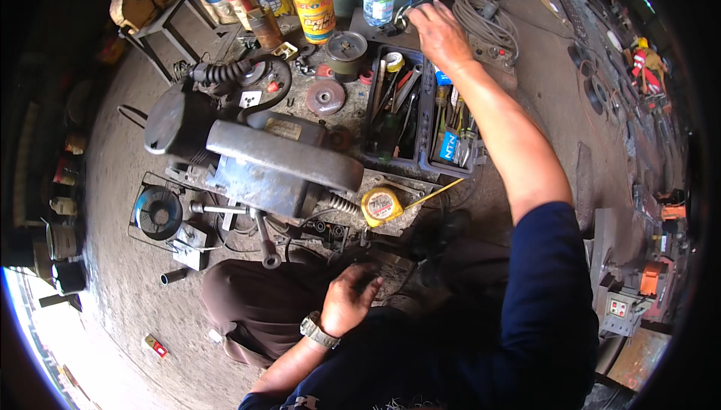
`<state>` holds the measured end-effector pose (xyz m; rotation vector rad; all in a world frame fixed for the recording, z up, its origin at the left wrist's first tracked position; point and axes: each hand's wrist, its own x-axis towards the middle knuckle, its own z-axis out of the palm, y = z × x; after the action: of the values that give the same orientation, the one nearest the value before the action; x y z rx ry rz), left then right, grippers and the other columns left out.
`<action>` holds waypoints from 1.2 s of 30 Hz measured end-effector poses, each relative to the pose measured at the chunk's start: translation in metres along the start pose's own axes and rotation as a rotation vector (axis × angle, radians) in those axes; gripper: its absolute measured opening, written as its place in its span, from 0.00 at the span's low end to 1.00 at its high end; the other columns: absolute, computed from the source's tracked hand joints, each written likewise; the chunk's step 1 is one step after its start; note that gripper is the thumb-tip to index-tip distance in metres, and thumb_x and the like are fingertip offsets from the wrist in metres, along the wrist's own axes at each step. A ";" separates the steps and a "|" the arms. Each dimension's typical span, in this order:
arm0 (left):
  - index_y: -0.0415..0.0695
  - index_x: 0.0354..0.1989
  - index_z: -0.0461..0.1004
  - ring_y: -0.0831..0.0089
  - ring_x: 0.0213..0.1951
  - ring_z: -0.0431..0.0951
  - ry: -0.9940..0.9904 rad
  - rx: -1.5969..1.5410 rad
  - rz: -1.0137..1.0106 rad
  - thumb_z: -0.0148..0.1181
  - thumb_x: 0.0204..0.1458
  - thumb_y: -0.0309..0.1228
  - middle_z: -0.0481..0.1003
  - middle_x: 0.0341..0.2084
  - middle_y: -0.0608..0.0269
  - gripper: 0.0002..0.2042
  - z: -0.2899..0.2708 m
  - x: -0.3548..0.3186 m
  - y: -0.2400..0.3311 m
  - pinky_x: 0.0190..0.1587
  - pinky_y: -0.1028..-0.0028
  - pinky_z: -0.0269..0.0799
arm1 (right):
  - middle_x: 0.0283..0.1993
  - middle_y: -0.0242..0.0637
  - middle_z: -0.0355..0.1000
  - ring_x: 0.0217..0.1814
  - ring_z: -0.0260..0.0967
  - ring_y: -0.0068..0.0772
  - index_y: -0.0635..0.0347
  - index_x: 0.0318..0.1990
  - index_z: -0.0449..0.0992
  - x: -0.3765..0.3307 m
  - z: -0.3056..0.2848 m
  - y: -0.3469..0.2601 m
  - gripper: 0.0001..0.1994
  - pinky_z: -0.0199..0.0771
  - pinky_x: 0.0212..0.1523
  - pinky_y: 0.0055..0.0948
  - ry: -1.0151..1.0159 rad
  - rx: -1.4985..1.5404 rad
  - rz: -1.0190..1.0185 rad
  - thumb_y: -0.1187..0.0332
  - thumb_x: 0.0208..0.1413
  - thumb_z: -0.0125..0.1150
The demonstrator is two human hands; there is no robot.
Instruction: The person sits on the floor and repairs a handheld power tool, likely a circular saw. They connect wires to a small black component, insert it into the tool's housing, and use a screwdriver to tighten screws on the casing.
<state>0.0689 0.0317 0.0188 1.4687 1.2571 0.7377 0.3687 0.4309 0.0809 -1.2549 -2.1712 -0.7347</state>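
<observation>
My right hand [444, 40] reaches out beyond the open toolbox [424, 121]. Its fingers are bent down beside thin blue and dark wires; what they grip, if anything, is hidden. Close by stands a clear plastic water bottle [380, 3], with small dark parts at its base. Over my lap rests my left hand [349, 303], a watch on its wrist. The thumb is apart from the fingers, and no object shows between them. In front of me lies a worn grey machine [282, 162] with a curved handle. A yellow tape measure [381, 206], its blade partly out, sits beside it.
Behind the machine are a yellow bottle [313, 8], a grinding disc [325, 97], a round metal can [346, 51] and several tins. A coiled grey cable [481, 16] lies beyond my right hand. At the left is a blue wire spool [158, 213].
</observation>
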 end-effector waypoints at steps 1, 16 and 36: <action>0.37 0.46 0.80 0.58 0.42 0.83 0.031 -0.052 -0.009 0.67 0.59 0.29 0.82 0.40 0.50 0.11 0.000 -0.002 -0.001 0.46 0.66 0.78 | 0.49 0.41 0.72 0.54 0.74 0.52 0.55 0.50 0.74 0.006 -0.029 -0.012 0.11 0.72 0.62 0.47 -0.035 0.099 0.023 0.73 0.61 0.55; 0.36 0.45 0.83 0.78 0.43 0.79 0.044 -0.918 0.113 0.67 0.59 0.24 0.82 0.39 0.63 0.08 -0.010 0.049 0.087 0.49 0.76 0.75 | 0.41 0.32 0.76 0.41 0.75 0.19 0.65 0.47 0.73 -0.133 -0.266 -0.216 0.06 0.79 0.43 0.22 -0.436 1.543 0.872 0.79 0.64 0.61; 0.38 0.43 0.84 0.75 0.46 0.79 0.078 -0.751 0.172 0.68 0.56 0.23 0.80 0.41 0.61 0.07 -0.018 0.064 0.059 0.52 0.73 0.74 | 0.40 0.27 0.75 0.42 0.71 0.14 0.63 0.46 0.74 -0.149 -0.226 -0.228 0.08 0.74 0.44 0.20 -0.427 1.496 0.822 0.80 0.62 0.63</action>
<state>0.0886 0.1020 0.0697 0.9314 0.7713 1.2288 0.2696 0.0921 0.0985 -1.1638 -1.4329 1.3376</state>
